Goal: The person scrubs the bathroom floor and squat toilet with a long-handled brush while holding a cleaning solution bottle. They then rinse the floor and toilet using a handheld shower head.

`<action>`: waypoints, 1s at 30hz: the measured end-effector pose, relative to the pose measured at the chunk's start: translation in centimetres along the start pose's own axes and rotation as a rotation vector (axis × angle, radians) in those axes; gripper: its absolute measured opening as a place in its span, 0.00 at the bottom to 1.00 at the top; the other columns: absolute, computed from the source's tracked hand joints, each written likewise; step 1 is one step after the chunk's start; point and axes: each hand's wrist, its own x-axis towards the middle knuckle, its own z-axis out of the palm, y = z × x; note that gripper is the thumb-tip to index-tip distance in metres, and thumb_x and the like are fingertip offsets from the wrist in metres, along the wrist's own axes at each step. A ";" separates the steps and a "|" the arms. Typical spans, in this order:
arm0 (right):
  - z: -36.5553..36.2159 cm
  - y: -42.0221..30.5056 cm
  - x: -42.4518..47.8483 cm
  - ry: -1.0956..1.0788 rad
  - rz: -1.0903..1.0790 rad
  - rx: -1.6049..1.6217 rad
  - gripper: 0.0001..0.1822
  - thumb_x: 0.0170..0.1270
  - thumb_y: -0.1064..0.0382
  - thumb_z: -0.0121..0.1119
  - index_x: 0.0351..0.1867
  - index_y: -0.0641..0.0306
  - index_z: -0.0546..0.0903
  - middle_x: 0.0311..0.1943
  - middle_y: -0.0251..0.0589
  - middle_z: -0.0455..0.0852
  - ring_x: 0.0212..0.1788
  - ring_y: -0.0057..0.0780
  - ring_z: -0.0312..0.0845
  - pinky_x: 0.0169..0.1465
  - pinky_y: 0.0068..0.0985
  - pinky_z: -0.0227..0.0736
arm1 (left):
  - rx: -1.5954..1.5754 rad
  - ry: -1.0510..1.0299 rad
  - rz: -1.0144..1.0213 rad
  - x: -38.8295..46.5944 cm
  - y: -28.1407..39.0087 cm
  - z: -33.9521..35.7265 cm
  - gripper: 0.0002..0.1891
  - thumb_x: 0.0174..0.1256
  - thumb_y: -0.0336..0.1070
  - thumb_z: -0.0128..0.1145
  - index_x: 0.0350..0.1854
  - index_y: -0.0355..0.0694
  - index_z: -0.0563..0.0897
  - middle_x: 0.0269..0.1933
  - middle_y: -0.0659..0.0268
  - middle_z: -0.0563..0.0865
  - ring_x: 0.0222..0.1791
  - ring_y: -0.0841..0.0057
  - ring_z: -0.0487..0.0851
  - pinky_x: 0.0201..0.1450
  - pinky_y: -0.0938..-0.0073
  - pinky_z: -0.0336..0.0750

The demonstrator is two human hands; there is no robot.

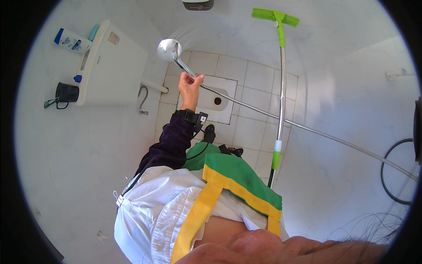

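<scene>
My left hand (190, 86) grips the handle of a chrome handheld shower head (169, 50). Fine jets of water spray from its far side toward the wall. From the handle a flexible metal shower hose (244, 103) runs right, crossing the pole of a green squeegee. The squeegee (275, 15) has its blade up by the far wall, and the lower end of its pole passes out of sight beside my green and yellow apron (237, 171). My right hand is out of view. Below the shower head lies a white squat toilet (211, 114) set in the tiled floor.
At left a white cistern (115, 66) hangs on the wall, with a white bottle (73, 41), a blue cap (77, 78) and a black mug (67, 92) on it. A curved metal pipe (142, 99) is beside it. A black hose loop (384, 171) hangs at right.
</scene>
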 end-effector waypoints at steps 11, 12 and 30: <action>-7.8 1.9 -9.8 0.212 -0.187 -0.216 0.20 0.54 0.66 0.65 0.17 0.62 0.62 0.09 0.39 0.63 0.14 0.24 0.55 0.19 0.29 0.58 | 0.025 -0.229 -0.239 9.5 1.3 -0.4 0.14 0.58 0.35 0.71 0.31 0.41 0.74 0.27 0.73 0.78 0.30 0.87 0.77 0.27 0.82 0.76; -8.8 2.4 -10.6 0.232 -0.206 -0.237 0.20 0.54 0.66 0.64 0.17 0.62 0.61 0.09 0.39 0.63 0.14 0.24 0.54 0.19 0.29 0.58 | 0.043 -0.251 -0.228 11.0 0.6 -1.1 0.14 0.57 0.36 0.71 0.34 0.39 0.75 0.30 0.71 0.78 0.31 0.84 0.79 0.29 0.79 0.80; -23.4 -0.7 -12.8 0.275 -0.366 -0.998 0.13 0.43 0.67 0.65 0.17 0.55 0.69 0.14 0.39 0.73 0.18 0.46 0.72 0.22 0.41 0.63 | -0.104 -0.184 -0.436 16.9 -0.8 -0.5 0.18 0.59 0.38 0.70 0.40 0.35 0.73 0.34 0.64 0.82 0.32 0.75 0.84 0.35 0.75 0.85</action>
